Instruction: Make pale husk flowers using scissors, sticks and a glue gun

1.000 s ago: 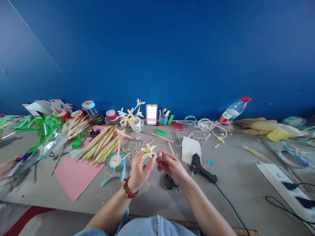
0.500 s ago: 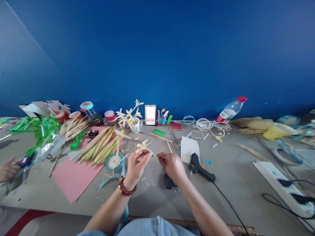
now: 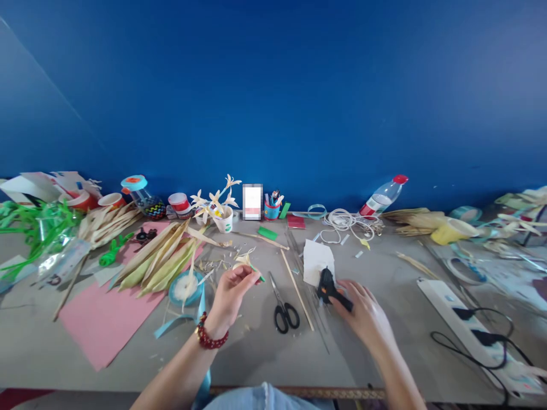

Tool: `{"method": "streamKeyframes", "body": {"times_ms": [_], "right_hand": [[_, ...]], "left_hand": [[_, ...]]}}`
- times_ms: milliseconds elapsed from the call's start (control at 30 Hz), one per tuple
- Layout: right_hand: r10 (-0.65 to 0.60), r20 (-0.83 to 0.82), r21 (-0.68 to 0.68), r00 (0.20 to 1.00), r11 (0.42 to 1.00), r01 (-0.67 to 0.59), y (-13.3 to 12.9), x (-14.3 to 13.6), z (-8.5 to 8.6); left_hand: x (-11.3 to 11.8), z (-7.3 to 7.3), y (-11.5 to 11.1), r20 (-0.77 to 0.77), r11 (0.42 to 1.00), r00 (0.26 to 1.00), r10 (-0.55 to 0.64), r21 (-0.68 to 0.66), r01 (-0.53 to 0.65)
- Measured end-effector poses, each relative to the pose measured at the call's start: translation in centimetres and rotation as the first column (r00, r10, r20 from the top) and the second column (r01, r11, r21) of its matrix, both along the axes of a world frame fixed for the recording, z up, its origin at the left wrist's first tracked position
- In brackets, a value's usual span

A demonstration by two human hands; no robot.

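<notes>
My left hand (image 3: 234,289), with a red bead bracelet at the wrist, pinches a small corn husk flower (image 3: 243,259) with a bit of green at its base. Over to the right, my right hand (image 3: 363,307) has its thumb and fingers round the handle of a black hot glue gun (image 3: 328,286). The gun's front end rests on a white paper (image 3: 318,255). Between my hands lie black-handled scissors (image 3: 285,312), a thin wooden stick (image 3: 298,291) and several thin wires.
Corn husks (image 3: 160,259) and pink paper (image 3: 106,324) lie left, near a blue ribbon roll (image 3: 187,288). Behind stand a cup of husk flowers (image 3: 224,221) and a pen holder (image 3: 272,210). At right are a bottle (image 3: 382,198), a yellow cup (image 3: 453,230) and a power strip (image 3: 461,330).
My right hand has left the flower and moved right onto the glue gun. My left hand keeps the flower. The scissors are now uncovered, and the other person's hand at far left is out of view.
</notes>
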State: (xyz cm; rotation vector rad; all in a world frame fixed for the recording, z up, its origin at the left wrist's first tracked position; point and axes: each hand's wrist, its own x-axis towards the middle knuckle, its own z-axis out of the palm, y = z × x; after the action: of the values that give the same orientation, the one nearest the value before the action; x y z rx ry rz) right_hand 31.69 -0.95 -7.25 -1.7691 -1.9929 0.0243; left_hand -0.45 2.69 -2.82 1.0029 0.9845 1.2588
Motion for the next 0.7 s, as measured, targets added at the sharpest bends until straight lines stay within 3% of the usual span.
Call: {"method": "streamKeyframes", "body": {"times_ms": [100,267,433,700], "right_hand": [[0.105,0.044,-0.073,0.994,0.992,-0.102,-0.4,2.0,-1.2],[0.184,0.031,-0.078,0.982,0.980,-0.181,0.4,2.3,-1.4],[0.141,0.005,-0.035,0.990,0.989,-0.140,1.2,2.5,-1.6],[0.070,-0.209,-0.147,0.975,0.984,-0.102,1.8,3.9,-0.9]], "left_hand": [[0.2,0.1,0.0,-0.005,1.000,1.000,-0.011,-0.004,0.011],[0.3,0.1,-0.1,0.009,1.000,1.000,-0.013,-0.012,0.013],[0.2,-0.3,0.1,0.015,1.000,1.000,-0.005,-0.020,0.006],[0.3,-0.3,0.1,0.011,1.000,1.000,0.001,-0.020,-0.001]]}}
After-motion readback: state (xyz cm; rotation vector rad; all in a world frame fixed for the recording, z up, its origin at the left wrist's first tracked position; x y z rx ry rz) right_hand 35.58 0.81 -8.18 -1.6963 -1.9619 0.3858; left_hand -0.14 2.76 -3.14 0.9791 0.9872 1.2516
